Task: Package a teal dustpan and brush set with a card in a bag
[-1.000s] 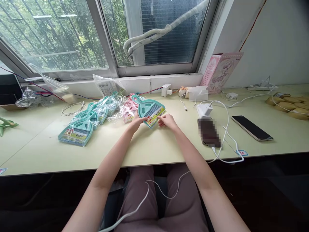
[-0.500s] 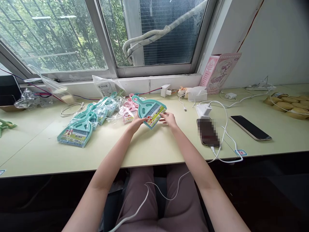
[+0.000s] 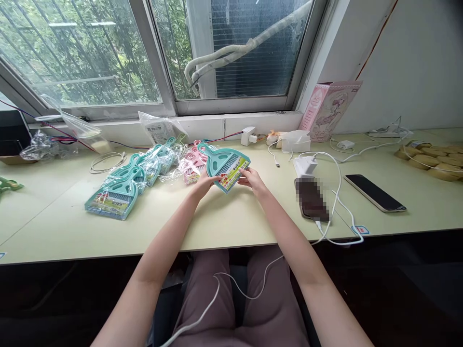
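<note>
Both hands at desk centre, on one item: a teal plastic mini dustpan set [image 3: 224,166], flat, fan-shaped body with a slim looped handle pointing away toward the window. A printed paper label, yellow and green, runs across its wide near edge; pale bristles show above the label.

Left hand [image 3: 205,183]: fingers curled, pinching the near left corner of the set. Right hand [image 3: 253,178]: fingers partly bent, thumb and fingertips gripping the near right corner at the label. The near edge is lifted slightly off the desk [image 3: 235,224]; whether the handle end touches the surface, cannot tell.

Desk: smooth, matte, pale yellow-green laminate.

Just left of the held set: a heap of packaged sets [image 3: 144,171], teal and pink, in crinkled clear film that catches the light. One teal set [image 3: 112,200] lies at the near end of that heap.

Right of the hands: a white charger block [image 3: 306,165] with a glossy white cable looping over the desk edge, and a dark phone [image 3: 374,193], flat, glossy slab. A pink printed carton [image 3: 331,110] leans at the wall corner.
</note>
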The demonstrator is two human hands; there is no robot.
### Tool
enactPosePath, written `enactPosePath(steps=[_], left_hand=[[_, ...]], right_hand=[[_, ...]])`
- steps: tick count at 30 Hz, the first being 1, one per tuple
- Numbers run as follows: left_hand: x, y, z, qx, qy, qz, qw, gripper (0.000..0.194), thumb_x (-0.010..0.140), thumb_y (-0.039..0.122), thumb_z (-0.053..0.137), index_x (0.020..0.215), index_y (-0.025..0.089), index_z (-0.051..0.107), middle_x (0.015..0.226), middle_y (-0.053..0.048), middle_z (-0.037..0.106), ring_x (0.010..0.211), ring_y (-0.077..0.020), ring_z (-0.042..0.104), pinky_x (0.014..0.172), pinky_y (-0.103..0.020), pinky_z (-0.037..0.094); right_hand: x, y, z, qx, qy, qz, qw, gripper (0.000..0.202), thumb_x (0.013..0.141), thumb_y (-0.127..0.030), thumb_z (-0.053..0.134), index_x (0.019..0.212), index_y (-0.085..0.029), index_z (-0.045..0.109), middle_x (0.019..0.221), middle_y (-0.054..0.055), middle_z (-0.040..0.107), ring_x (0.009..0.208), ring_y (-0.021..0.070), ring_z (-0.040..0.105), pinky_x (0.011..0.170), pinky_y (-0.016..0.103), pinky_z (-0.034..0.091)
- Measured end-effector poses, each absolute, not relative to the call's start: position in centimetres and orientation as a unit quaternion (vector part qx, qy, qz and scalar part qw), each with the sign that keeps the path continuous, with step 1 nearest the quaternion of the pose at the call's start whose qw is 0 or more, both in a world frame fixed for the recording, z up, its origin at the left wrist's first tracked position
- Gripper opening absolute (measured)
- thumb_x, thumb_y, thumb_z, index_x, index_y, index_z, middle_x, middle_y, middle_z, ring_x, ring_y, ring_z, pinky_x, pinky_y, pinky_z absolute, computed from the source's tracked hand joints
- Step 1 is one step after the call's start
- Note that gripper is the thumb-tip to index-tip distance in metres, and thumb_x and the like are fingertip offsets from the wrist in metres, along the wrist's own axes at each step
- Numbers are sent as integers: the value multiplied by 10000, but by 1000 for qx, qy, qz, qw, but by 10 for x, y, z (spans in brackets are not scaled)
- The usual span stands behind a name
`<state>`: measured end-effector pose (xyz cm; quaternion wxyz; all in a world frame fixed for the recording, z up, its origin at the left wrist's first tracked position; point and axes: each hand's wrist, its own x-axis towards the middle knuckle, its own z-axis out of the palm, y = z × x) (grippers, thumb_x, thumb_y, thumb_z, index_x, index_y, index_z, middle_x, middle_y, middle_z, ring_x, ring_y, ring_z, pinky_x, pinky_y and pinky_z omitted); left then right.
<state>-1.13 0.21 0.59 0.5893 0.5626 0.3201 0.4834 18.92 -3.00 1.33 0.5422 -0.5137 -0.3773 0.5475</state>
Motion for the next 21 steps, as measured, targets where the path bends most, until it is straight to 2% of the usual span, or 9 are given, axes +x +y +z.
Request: enactPosePath(steps=[3,7,13,17,21], left_hand=[[-11,1,8,557,320,484,594,811,605,198,810,1345,221,479,1185,-96,678,1157,-300,632,984,-464,524],[-11,-2,12,544,328,479,606,807,583,176,802,1324,227,488,1180,-82,673,1145,-276,634,985,-436,525],[-14,-1,15,514,310,445,665,645,645,240,669,1270,215,515,1085,-54,693,1015,-250,674,922,-456,562],[-16,2,13,530,308,444,653,728,580,164,649,1292,211,502,1055,-49,692,1013,-249,666,921,-445,559],[-17,2,10,546,312,442,639,806,563,127,696,1335,223,485,1113,-63,677,1072,-259,650,940,-423,547]], right_hand=[[186,-32,14,-496,-376,558,549,176,885,-211,639,1047,-199,571,881,12,736,658,118,696,729,277,605],[184,-32,12,-495,-354,567,555,165,878,-152,633,1028,-193,581,880,11,738,670,121,706,766,294,612],[189,-28,8,-493,-318,592,554,99,887,-125,625,967,-183,614,859,7,748,678,107,710,774,272,606],[189,-28,9,-494,-310,598,550,91,891,-120,624,956,-182,610,833,2,747,679,108,713,784,275,603],[189,-29,12,-496,-310,603,543,80,896,-122,619,950,-180,609,824,5,746,669,104,709,789,273,603]])
